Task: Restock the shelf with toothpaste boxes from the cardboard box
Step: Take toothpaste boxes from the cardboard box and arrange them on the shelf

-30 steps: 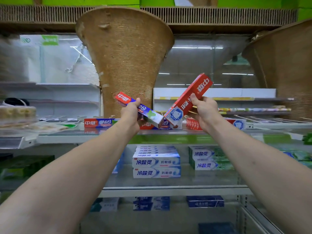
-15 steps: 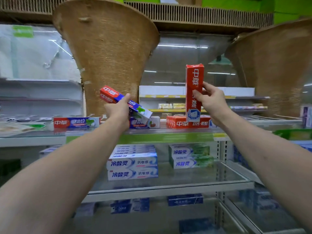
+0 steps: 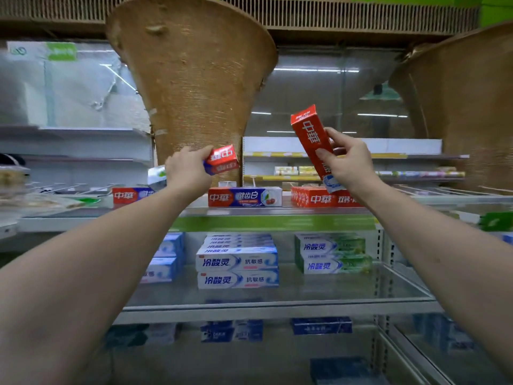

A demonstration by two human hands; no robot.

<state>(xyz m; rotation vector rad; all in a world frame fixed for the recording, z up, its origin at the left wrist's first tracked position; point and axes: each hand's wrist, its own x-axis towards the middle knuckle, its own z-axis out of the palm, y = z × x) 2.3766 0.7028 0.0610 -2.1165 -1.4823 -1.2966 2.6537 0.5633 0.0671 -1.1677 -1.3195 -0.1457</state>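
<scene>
Now | left hand [image 3: 188,170] grips red-blue box [image 3: 223,159] | right hand [image 3: 351,162] grips red box [image 3: 309,134]

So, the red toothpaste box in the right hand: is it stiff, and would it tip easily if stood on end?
Probably stiff: the red toothpaste box keeps straight edges where the right hand pinches it. Likely light: thumb and fingers alone hold it tilted. On its small end it may tip; the red boxes on the shelf lie on a long side.

Toothpaste box [image 3: 312,140] in each hand [image 3: 350,162]
</scene>
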